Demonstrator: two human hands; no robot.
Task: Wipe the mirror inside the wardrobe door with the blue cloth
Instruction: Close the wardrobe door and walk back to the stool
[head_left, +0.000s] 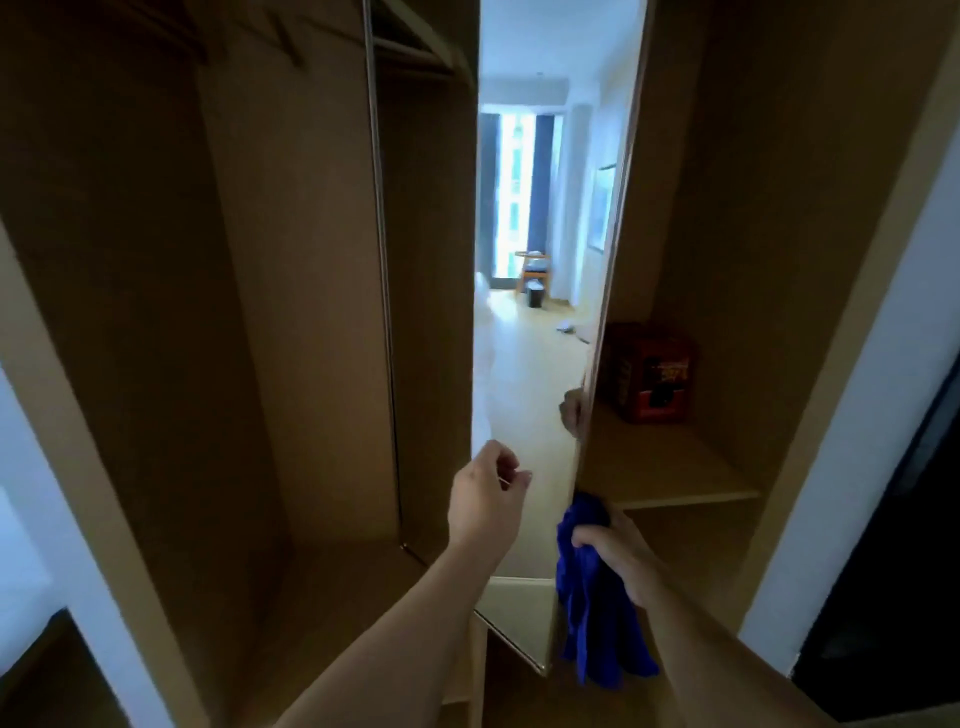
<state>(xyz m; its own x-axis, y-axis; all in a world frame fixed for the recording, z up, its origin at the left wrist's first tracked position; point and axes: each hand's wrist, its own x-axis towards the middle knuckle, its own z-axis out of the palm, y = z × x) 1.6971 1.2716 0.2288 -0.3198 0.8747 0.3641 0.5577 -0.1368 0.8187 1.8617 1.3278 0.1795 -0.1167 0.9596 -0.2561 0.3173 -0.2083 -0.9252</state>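
Blue crumpled cloth (592, 587) bunched in right hand (618, 551); left hand (485, 496) loosely curled, empty, before mirror (540, 338).

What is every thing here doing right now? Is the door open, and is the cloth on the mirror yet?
Wardrobe door: open, seen nearly edge-on.
Mirror: reflecting a bright room; not being wiped.
Blue cloth: bunched, hanging from the right hand, beside the door edge.
Right hand: closed on the cloth.
Left hand: empty, loosely curled before the mirror.
Red box: upright on the shelf.

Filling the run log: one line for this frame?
right hand: holds blue cloth at mirror edge | left hand: empty, loosely curled | wiping: not started
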